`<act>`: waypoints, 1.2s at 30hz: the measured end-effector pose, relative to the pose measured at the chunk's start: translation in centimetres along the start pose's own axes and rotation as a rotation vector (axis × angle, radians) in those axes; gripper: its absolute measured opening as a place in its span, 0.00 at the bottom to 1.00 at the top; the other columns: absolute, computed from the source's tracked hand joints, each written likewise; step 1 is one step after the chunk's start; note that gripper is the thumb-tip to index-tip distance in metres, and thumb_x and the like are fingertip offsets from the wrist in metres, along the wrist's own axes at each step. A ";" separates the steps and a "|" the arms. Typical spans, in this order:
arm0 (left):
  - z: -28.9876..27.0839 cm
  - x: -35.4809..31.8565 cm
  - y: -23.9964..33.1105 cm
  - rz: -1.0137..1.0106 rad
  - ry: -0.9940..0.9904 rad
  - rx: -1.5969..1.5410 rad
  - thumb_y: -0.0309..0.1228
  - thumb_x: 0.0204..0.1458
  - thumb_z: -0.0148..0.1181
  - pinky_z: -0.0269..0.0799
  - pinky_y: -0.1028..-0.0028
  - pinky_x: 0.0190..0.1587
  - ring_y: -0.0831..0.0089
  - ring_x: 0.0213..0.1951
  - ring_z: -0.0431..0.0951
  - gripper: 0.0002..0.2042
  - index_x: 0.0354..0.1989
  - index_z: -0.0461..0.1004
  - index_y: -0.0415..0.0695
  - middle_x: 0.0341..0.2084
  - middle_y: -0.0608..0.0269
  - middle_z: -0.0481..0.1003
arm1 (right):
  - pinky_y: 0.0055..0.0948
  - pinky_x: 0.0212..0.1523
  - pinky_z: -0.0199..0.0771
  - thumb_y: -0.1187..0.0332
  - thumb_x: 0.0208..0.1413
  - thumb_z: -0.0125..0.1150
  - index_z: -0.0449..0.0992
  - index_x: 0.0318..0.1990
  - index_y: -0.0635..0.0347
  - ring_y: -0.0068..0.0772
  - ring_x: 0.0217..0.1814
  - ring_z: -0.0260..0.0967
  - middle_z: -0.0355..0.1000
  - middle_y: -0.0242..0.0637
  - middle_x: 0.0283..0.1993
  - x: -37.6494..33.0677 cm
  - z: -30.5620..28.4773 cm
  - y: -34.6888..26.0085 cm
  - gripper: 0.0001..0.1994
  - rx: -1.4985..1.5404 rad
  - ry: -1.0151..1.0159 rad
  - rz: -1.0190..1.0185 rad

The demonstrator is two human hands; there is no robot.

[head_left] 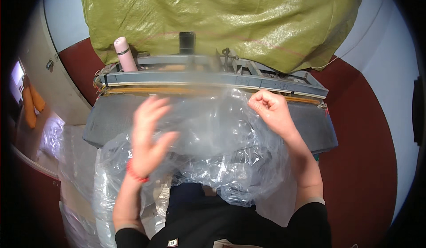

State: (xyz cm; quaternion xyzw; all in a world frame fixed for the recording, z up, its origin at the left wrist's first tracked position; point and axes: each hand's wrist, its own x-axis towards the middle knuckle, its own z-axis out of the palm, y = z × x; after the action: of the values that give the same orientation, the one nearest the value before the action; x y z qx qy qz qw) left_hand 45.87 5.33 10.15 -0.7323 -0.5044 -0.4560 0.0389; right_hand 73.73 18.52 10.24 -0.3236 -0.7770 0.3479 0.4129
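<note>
Clear, crinkled plastic film [235, 168] is heaped over my lap and spreads up onto a grey padded surface. My right hand [271, 108] is closed, its thumb and fingers pinching the film's upper edge just in front of a long metal frame. To the left, my left hand [150, 132] is raised with fingers and thumb apart, holding nothing; it is slightly blurred. A red bracelet [136, 171] circles that wrist. Between my hands, a part of the film is smeared by motion.
Beyond the film runs the grey metal frame [168, 78] with an orange strip along its front. A pink bottle [125, 55] and a dark phone-like rectangle [187, 42] stand on it. Yellow-green woven sheeting [222, 17] hangs behind. More film [77, 159] lies on the left.
</note>
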 end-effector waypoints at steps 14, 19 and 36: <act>8.6 4.0 -0.8 -0.225 0.117 -0.505 0.22 0.46 0.58 0.60 0.87 0.25 0.90 0.22 0.62 0.03 0.27 0.71 0.37 0.18 0.75 0.68 | 0.22 0.26 0.65 0.71 0.43 0.63 0.74 0.30 0.62 0.24 0.30 0.68 0.71 0.34 0.31 2.0 0.7 -4.2 0.07 -0.124 -0.101 -0.284; 7.4 3.4 -0.5 -0.330 0.099 -0.526 0.23 0.46 0.59 0.58 0.87 0.23 0.90 0.20 0.60 0.03 0.27 0.72 0.37 0.16 0.76 0.67 | 0.25 0.30 0.66 0.71 0.37 0.66 0.72 0.31 0.63 0.30 0.34 0.67 0.69 0.38 0.33 3.4 3.8 -3.9 0.12 -0.267 -0.143 -0.391; 7.5 1.2 -2.3 -0.240 0.048 -0.315 0.24 0.45 0.59 0.62 0.84 0.21 0.88 0.19 0.66 0.04 0.28 0.74 0.35 0.16 0.67 0.73 | 0.20 0.26 0.62 0.69 0.47 0.59 0.71 0.26 0.63 0.21 0.26 0.62 0.66 0.31 0.24 2.8 7.3 -1.5 0.07 0.048 -0.242 -0.037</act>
State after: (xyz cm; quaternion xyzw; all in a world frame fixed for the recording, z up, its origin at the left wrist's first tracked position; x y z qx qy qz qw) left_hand 48.89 11.14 5.72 -0.6528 -0.5095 -0.5477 -0.1190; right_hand 65.82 17.91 9.62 -0.2549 -0.8183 0.3954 0.3302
